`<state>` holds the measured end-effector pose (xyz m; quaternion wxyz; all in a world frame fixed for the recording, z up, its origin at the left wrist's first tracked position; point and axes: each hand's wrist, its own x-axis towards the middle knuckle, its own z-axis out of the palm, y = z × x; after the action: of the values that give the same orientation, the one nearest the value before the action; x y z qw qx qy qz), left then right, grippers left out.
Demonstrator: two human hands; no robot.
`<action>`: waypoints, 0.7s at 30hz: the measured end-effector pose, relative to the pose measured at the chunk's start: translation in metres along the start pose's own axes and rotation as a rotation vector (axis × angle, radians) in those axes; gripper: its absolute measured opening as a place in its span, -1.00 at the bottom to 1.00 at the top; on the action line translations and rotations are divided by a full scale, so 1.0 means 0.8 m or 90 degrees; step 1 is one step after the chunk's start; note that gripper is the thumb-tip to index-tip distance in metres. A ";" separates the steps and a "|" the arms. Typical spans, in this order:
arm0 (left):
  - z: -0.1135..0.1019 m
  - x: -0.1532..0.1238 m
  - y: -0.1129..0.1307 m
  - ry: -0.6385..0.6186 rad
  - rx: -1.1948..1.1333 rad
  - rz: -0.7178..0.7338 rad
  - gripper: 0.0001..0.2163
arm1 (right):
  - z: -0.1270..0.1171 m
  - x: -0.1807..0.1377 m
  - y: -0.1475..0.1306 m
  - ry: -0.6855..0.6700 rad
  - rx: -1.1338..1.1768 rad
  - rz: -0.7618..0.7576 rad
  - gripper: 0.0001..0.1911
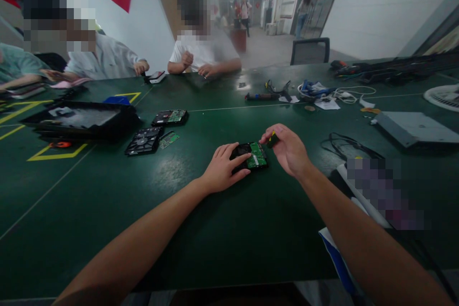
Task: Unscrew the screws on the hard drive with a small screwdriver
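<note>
A black hard drive with a green circuit board [257,157] lies on the table in front of me. My left hand [225,167] grips it from the left, thumb by its near edge and fingers spread over its top, one of them on the board. At the drive's right end, my right hand [286,148] is closed around a screwdriver with a yellow and black handle [273,140]. The screwdriver's tip is too small to make out. Left of the hands lie another hard drive [170,117], a black drive body [143,141] and a loose green circuit board [169,140].
A black tray [81,122] stands at left. A grey metal box [418,129], black cables [353,146] and a blurred-out long object [380,196] lie at right. Tangled cables [315,90] lie farther back. Co-workers [204,52] sit across the green table [201,244].
</note>
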<state>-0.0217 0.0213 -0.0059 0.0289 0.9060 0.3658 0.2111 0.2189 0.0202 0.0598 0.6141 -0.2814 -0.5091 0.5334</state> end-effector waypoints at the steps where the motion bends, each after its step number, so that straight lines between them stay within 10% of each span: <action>1: -0.001 0.000 0.000 -0.001 0.003 0.001 -0.50 | -0.001 0.001 0.000 -0.005 0.020 0.009 -0.72; 11: 0.001 0.000 -0.001 -0.003 0.001 0.000 -0.50 | 0.000 0.001 -0.005 -0.012 0.027 0.032 -0.51; 21: 0.002 0.000 -0.001 -0.003 0.013 0.002 -0.49 | -0.009 0.005 0.005 0.001 -0.027 -0.009 -0.72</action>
<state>-0.0220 0.0219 -0.0073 0.0199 0.9073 0.3665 0.2051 0.2236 0.0262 0.0555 0.6121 -0.2914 -0.5215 0.5181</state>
